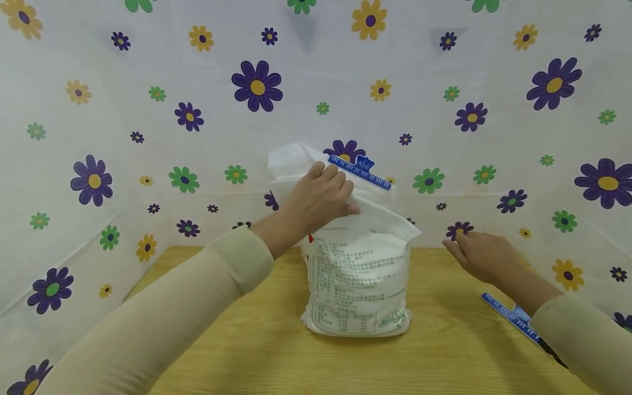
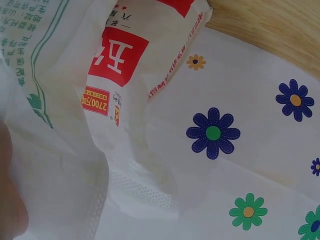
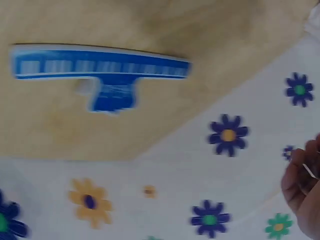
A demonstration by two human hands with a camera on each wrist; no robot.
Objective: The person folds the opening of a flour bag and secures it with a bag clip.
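Note:
A plump white flour bag (image 1: 360, 274) with green print stands upright on the table; the left wrist view shows red print on its other side. My left hand (image 1: 321, 197) grips the folded-over top of the bag, its fingers over the fold. Along the upper edge, just right of that hand, sits a long blue clip (image 1: 360, 171) with a piano-key pattern. My right hand (image 1: 481, 255) is in the air right of the bag, fingers loosely curled and holding nothing. Below it a second blue clip (image 3: 102, 67) lies on the table, partly covered by the sleeve in the head view.
The wooden table (image 1: 232, 340) carries the bag and the loose clip. A white flowered cloth (image 1: 316, 66) rises behind the table and along both sides. A dark slim end (image 1: 553, 351) shows by the right sleeve.

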